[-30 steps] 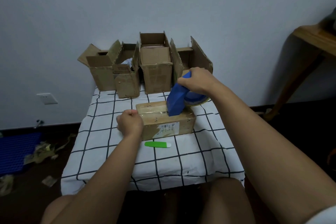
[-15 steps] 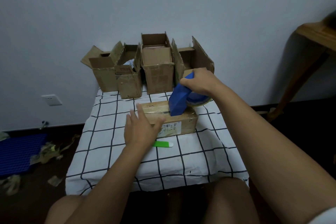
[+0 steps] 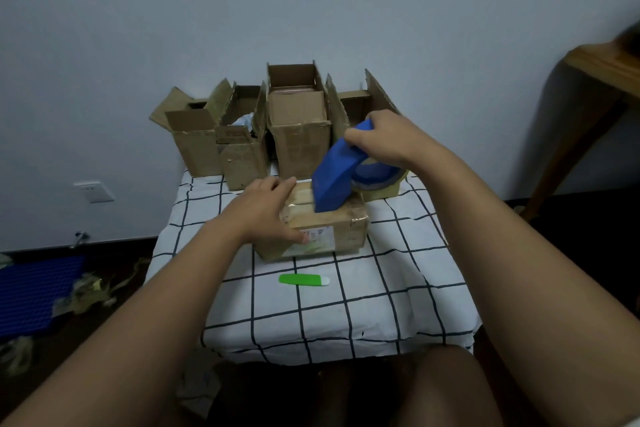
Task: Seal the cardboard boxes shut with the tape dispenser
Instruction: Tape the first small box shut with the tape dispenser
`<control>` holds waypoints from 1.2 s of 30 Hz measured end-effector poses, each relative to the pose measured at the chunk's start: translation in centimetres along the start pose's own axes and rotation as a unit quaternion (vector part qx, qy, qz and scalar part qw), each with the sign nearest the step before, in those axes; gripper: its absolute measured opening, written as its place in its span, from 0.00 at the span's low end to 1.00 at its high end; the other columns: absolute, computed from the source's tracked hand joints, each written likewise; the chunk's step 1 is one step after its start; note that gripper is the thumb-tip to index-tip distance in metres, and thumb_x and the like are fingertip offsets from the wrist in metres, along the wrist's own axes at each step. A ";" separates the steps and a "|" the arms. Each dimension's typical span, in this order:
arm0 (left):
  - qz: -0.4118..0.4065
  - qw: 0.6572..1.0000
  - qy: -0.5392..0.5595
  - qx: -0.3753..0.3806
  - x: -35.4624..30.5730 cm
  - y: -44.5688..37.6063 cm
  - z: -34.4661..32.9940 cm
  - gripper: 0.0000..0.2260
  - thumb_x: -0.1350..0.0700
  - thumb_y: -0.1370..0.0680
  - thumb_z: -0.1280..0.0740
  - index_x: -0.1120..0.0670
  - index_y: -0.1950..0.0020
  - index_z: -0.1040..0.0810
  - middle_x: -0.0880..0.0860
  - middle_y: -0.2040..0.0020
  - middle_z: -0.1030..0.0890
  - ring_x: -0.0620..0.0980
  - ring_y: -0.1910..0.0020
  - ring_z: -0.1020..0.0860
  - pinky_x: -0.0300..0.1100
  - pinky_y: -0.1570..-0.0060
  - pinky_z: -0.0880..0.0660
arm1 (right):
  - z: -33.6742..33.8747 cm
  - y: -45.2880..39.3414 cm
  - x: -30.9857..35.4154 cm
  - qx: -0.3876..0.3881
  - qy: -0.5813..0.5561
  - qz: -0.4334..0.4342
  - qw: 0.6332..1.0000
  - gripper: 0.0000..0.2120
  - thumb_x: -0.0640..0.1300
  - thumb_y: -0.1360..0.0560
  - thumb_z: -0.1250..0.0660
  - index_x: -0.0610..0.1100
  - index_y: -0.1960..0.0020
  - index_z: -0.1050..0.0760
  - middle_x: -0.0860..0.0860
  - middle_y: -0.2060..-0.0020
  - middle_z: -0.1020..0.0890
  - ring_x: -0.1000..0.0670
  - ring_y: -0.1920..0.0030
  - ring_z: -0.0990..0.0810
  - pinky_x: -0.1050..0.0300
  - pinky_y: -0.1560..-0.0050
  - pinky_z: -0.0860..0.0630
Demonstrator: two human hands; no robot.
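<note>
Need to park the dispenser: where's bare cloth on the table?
Bare: front rows of the cloth below the green cutter, and right of the closed box. Crowded: back edge, packed with open boxes.

1. The tape dispenser (image 3: 334, 177) is bright blue.
2. The cardboard boxes (image 3: 298, 135) are brown.
3. The tablecloth (image 3: 398, 288) is white with a dark grid (thin lines).
4. The small cutter (image 3: 304, 280) is green, white-tipped.

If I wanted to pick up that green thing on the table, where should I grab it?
Pinch the green cutter around its middle, coming straight down from above. It lies flat and lengthwise across the checked cloth, alone in front of the box, so both long edges look free for your fingers.
</note>
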State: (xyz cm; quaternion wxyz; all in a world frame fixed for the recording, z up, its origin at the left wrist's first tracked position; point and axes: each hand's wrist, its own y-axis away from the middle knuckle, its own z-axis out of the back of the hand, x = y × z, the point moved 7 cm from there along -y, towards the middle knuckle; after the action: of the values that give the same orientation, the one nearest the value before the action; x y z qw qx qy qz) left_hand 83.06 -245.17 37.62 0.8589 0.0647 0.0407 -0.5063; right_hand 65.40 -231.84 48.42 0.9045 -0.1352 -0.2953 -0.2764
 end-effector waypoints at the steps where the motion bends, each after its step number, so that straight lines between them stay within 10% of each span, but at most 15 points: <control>1: -0.004 1.000 0.002 -0.003 0.8 0.4 0.6 0.57 0.23 0.43 0.35 0.45 0.21 0.51 0.49 0.26 0.40 0.51 0.29 0.41 0.50 0.34 0.35 | 0.0 0.1 0.8 0.001 -0.009 0.005 1.000 0.14 0.58 0.29 0.35 0.48 0.59 0.29 0.51 0.64 0.25 0.51 0.65 0.27 0.55 0.66 0.34; 14: 0.026 0.997 -0.010 0.076 9.3 4.4 -1.6 0.50 0.34 0.33 0.29 0.41 0.21 0.56 0.50 0.21 0.50 0.57 0.22 0.56 0.54 0.24 0.58 | -9.7 0.5 4.7 0.065 -0.048 0.005 0.997 0.13 0.57 0.25 0.35 0.48 0.57 0.31 0.51 0.63 0.25 0.51 0.63 0.27 0.54 0.64 0.34; 24: 0.025 0.998 0.056 0.001 5.9 3.7 -3.3 0.40 0.37 0.27 0.53 0.54 0.19 0.56 0.55 0.19 0.56 0.52 0.21 0.59 0.47 0.24 0.58 | -10.3 0.0 4.4 0.046 -0.024 -0.005 0.999 0.14 0.57 0.25 0.36 0.49 0.60 0.33 0.52 0.65 0.26 0.52 0.66 0.28 0.54 0.68 0.38; 36: 0.048 0.999 0.018 -0.019 6.2 3.8 -4.0 0.52 0.19 0.34 0.55 0.50 0.19 0.57 0.50 0.19 0.56 0.47 0.21 0.59 0.46 0.24 0.58 | -10.0 -0.3 1.2 0.046 -0.093 -0.007 0.995 0.15 0.59 0.28 0.36 0.47 0.59 0.30 0.51 0.66 0.27 0.51 0.66 0.28 0.55 0.65 0.33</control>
State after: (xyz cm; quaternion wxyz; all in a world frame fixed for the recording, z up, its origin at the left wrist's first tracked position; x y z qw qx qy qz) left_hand 89.31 -248.08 33.06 0.8823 0.0592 0.0631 -0.4626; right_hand 70.61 -236.64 41.25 0.8766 -0.1166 -0.3912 -0.2548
